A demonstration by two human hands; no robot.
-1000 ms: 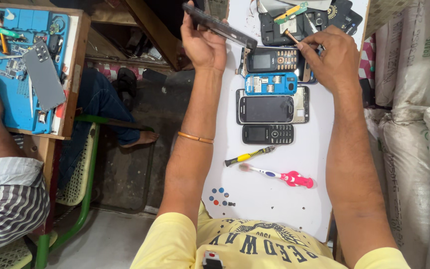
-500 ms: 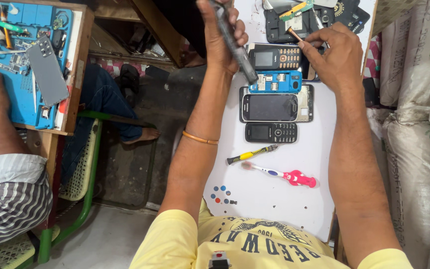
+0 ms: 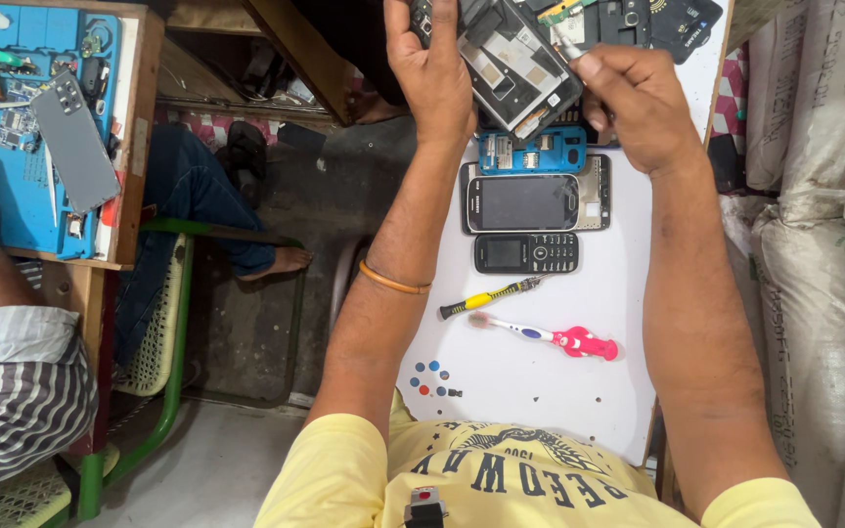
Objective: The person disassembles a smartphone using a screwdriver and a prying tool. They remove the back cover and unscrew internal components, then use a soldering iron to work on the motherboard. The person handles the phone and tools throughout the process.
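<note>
Both hands work at the far end of the white table (image 3: pixel 530 391): left hand (image 3: pixel 434 68) grips an opened phone body (image 3: pixel 520 64), back off, tilted up; right hand (image 3: pixel 638 103) pinches a thin tool (image 3: pixel 567 44), tip at the phone's upper edge. Looks like mid-disassembly; the next move likely calls for steady support w/ left and fine tip control. Below lie a blue phone frame (image 3: pixel 532 152), a black touchscreen phone (image 3: pixel 523 202), a keypad phone (image 3: pixel 526 253), a yellow screwdriver (image 3: pixel 489 297), and a pink toothbrush (image 3: pixel 550 336).

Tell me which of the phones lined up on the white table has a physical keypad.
The small black phone, nearest the person in the row. It shows rows of buttons beside a small screen; the black touchscreen phone beyond it has none, and the blue phone lies opened.
</note>
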